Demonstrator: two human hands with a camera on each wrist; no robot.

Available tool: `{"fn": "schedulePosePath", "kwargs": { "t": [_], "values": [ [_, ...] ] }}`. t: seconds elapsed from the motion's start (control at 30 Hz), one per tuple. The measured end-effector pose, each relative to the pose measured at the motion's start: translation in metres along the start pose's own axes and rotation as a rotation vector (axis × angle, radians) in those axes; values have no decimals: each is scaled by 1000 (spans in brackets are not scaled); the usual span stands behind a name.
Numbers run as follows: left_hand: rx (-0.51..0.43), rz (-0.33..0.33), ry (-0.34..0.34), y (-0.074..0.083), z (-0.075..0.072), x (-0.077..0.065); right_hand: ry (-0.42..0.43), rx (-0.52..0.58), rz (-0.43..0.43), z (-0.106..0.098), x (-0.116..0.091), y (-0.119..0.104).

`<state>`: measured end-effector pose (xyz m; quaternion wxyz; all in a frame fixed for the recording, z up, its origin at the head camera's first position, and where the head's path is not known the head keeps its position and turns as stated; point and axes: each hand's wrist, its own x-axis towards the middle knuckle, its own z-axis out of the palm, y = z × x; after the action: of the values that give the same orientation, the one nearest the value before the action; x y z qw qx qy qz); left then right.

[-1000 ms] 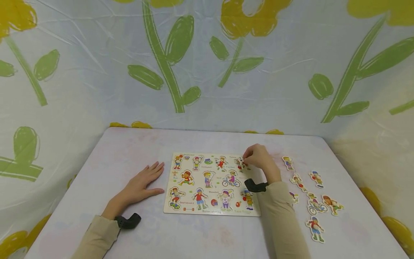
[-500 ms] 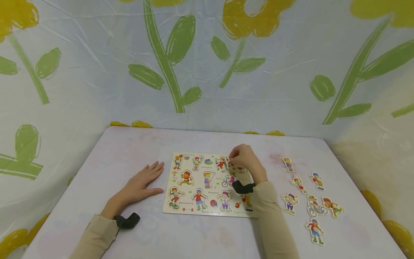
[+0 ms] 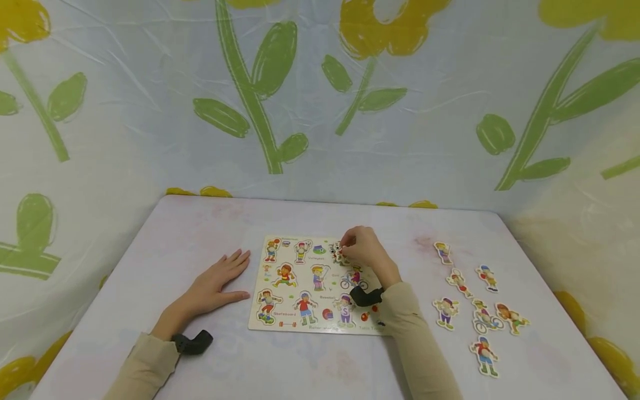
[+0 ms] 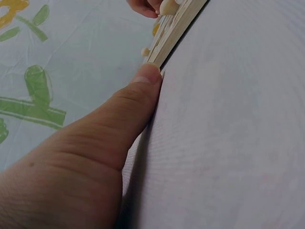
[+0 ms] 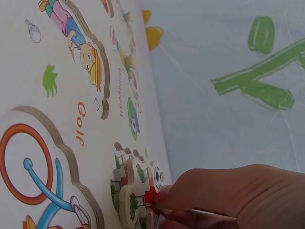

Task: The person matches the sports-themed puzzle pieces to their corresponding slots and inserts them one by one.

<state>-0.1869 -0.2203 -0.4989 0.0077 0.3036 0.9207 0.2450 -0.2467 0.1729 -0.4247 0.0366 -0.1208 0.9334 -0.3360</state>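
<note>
My right hand (image 3: 367, 247) pinches a football-player puzzle piece (image 5: 143, 191) between thumb and fingers. It holds the piece at the top edge of the wooden sports puzzle board (image 3: 302, 284). In the right wrist view, the piece overlaps the printed footballer recess in the board, tilted and slightly offset from it. My left hand (image 3: 217, 283) rests flat on the table left of the board, fingers spread. The left wrist view has the thumb (image 4: 136, 88) right at the board's edge. Knobbed basketball (image 3: 271, 251), volleyball (image 3: 301, 253) and skateboard (image 3: 267, 306) pieces sit in the board.
Several loose knobbed pieces lie on the table right of the board, among them a cyclist (image 3: 486, 318), a runner (image 3: 512, 319) and a red-shirted figure in green boots (image 3: 484, 356). A flower-patterned cloth (image 3: 310, 183) hangs behind the table.
My right hand has moved left along the board's top, carrying the football piece from the upper right corner to the footballer recess. The left hand has stayed put.
</note>
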Motion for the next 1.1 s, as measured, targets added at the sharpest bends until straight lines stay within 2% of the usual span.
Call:
{"fn": "schedulePosePath", "kwargs": {
  "t": [0.6,0.87,1.1],
  "values": [
    [9,40,15,-5,4,1,26,5,-30,12,-1,3],
    [26,61,50,-5,5,0,11,-8,-5,14,0,2],
    [17,54,44,-3,3,-1,7,22,28,15,0,4]
  ]
}}
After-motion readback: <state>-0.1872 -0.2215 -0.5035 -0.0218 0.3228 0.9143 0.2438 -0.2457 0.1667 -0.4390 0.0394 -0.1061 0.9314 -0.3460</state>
